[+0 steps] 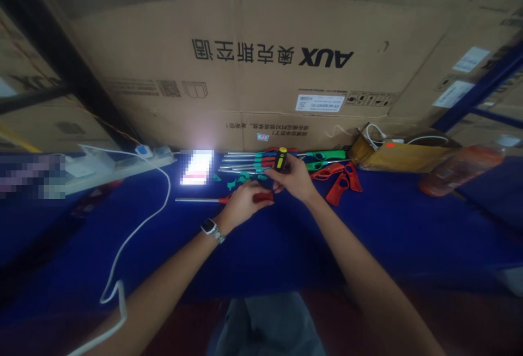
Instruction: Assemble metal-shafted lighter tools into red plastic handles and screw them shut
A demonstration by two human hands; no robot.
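My left hand is closed round a red long-nosed lighter, whose metal tube points left. Its fingers lie near the blue tabletop. In my right hand is a screwdriver with a black and yellow handle. Its tip cannot be made out near the lighter. Small green plastic pieces lie just beyond my left hand. Behind both hands are several long-nosed lighters with metal tubes, partly hidden by the right hand. Red handle shells rest to the right of that hand.
Large cardboard boxes stand behind the blue tabletop. A glowing screen is at the left, with a white cable running past it. On the right lie a yellow package and a bottle with reddish contents.
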